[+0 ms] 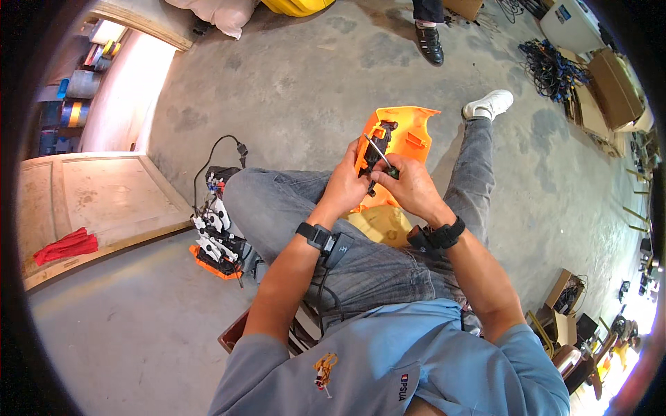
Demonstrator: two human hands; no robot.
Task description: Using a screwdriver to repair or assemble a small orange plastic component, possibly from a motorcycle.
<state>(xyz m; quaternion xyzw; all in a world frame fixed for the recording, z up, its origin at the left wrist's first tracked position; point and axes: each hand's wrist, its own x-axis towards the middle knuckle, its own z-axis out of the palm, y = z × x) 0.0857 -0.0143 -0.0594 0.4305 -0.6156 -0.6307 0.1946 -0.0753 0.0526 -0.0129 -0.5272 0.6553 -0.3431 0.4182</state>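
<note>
We see a grey concrete floor (pixel 277 90). To the left of the left hand (pixel 347 179), it carries a white-and-black machine (pixel 215 229) and a black cord (pixel 215 156); farther left, a wooden board (pixel 104 184) bears a red cloth (pixel 67 246). Far ahead of that hand we find a pale sack (pixel 222 12). Ahead and rightward of the right hand (pixel 413 186) lie black cables (pixel 551 66) and a carton (pixel 614 90). Rightward but nearer us sits an open box (pixel 565 288), probably holding wires, though the view bends there.

Screwdriver (pixel 380 154) over shell (pixel 408 141), cloth (pixel 66 247) on panel (pixel 107 191) left, cable pile (pixel 552 71) right
</note>
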